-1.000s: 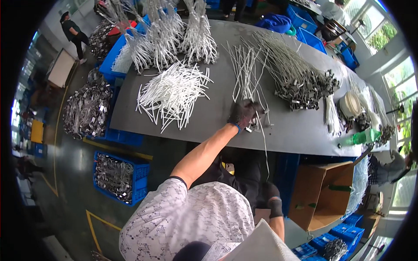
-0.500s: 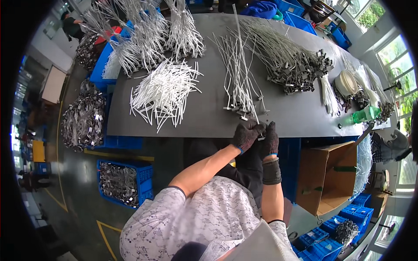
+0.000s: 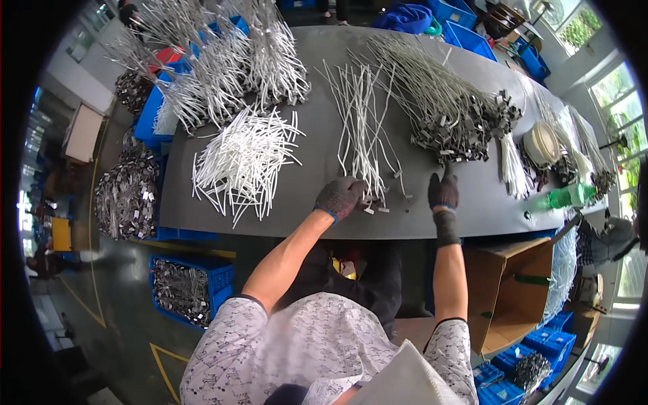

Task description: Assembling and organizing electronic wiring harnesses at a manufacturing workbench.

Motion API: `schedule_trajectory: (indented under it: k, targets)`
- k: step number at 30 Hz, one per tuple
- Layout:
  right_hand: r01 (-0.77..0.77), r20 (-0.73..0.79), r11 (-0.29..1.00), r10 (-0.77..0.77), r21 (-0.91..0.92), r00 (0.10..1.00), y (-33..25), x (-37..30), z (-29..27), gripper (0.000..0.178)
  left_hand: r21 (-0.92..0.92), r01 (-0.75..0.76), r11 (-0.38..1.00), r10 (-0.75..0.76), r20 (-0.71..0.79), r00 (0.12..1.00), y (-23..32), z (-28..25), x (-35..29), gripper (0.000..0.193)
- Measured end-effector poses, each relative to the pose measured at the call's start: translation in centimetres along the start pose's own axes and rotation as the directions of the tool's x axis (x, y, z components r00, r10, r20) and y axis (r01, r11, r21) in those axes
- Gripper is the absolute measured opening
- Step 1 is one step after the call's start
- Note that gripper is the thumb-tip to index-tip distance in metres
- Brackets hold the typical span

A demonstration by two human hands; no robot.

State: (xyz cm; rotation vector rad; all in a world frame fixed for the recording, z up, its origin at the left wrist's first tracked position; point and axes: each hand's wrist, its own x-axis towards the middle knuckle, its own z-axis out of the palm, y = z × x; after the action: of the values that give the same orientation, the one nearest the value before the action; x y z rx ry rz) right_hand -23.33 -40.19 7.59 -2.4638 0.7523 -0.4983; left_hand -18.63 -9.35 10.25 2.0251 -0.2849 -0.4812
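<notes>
My left hand [image 3: 341, 198], in a dark knit glove, is curled at the lower end of a small bundle of white-sleeved wires [image 3: 365, 152]. Its fingers are closed against the wire ends; what they hold is hidden. Small dark and pale connectors [image 3: 375, 204] lie just right of it. My right hand [image 3: 443, 192], gloved too, reaches up the table with fingers stretched and apart. Above its fingertips lies a large heap of thin wires with dark connector ends [image 3: 459, 128]; I see nothing in this hand.
Loose white tubes [image 3: 246, 162] are piled on the grey table [image 3: 317, 216] at left. Behind them stand tall wire bundles [image 3: 277, 67]. A tape roll [image 3: 541, 143] and a green bottle [image 3: 570, 196] sit at right. Below are a cardboard box [image 3: 496, 283] and a blue crate [image 3: 221, 280].
My hands were together at the table's front edge and have parted. The left has moved left to the small bundle; the right has gone up and right toward the large heap.
</notes>
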Motion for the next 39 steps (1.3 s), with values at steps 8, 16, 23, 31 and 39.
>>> schedule_trajectory:
  k: [8,16,23,31,39]
  targets:
    - [-0.069,0.040,0.957,0.084,-0.282,0.996,3.7,3.4,2.8,0.035,0.335,0.358,0.872,-0.128,-0.549,0.826,-7.2,-8.1,4.8,0.029]
    - [-0.288,0.001,0.952,0.290,0.102,0.957,9.7,0.0,1.3,0.043,0.404,0.612,0.680,-0.369,-0.532,0.762,-11.2,-10.4,9.5,0.038]
    - [-0.771,0.781,0.311,0.123,0.556,0.613,7.8,-11.3,-5.1,0.021,0.520,0.389,0.761,-0.159,-0.431,0.888,-13.8,-9.6,8.3,0.034]
    - [-0.238,0.282,0.955,0.282,-0.179,0.917,18.9,-29.4,-5.0,0.024,-0.905,0.330,0.268,-0.624,0.098,0.776,-14.4,-9.3,2.8,0.006]
    - [0.014,0.492,0.860,0.278,-0.510,0.825,22.9,-39.9,-7.4,0.022,-0.978,0.207,0.016,-0.348,0.188,0.918,-7.1,-5.4,0.5,0.011]
